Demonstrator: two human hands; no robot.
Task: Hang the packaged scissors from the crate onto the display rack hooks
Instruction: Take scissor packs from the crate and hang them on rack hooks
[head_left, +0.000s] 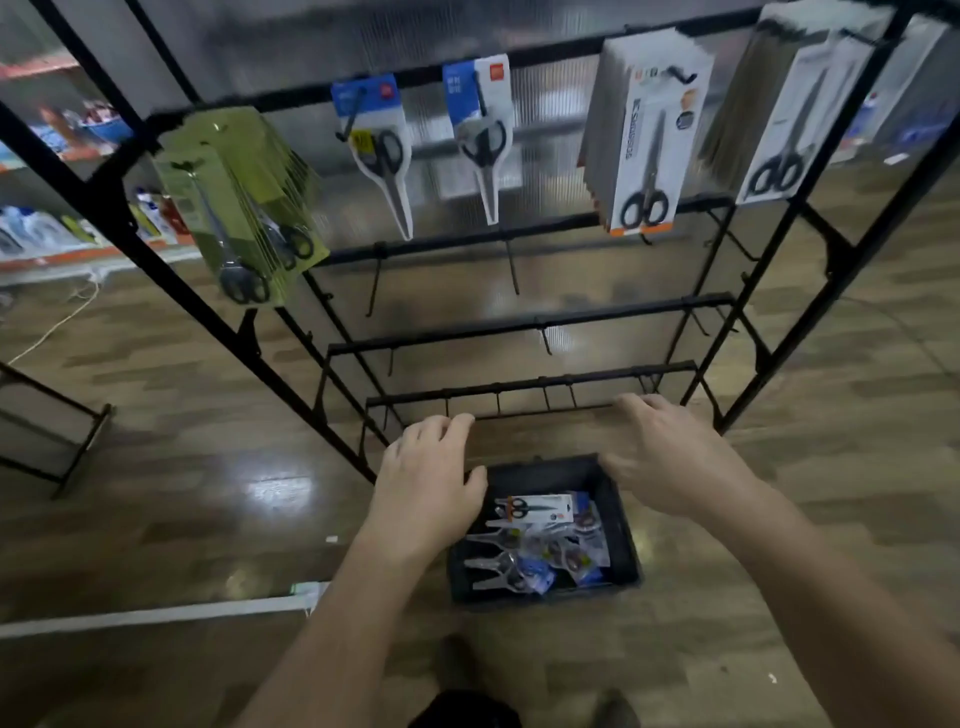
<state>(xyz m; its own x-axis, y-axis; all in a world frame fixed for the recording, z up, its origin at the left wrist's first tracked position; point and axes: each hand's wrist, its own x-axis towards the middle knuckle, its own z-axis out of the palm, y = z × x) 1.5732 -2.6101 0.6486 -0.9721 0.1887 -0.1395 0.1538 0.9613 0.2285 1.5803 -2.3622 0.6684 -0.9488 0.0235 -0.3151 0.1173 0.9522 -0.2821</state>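
A black crate (623, 525) stands on the floor below me, holding several packaged scissors (537, 506) in clear and blue packs. My left hand (431, 480) hovers over the crate's left rim, fingers loosely bent, holding nothing. Over the right rim, my right hand (670, 457) also hangs with nothing in it. Behind them rises the black display rack (530, 322). Its top bar carries a green-carded stack (239, 208), two blue-carded pairs (382, 150) (483, 135) and two thick white-carded stacks (647, 135) (795, 109). The lower bars show bare hooks (511, 273).
The floor is glossy wood-pattern. A white strip (156, 616) lies on it at the left. Another black frame (62, 441) stands at the far left, with stocked shop shelves (62, 228) behind it. My foot (615, 709) shows at the bottom edge.
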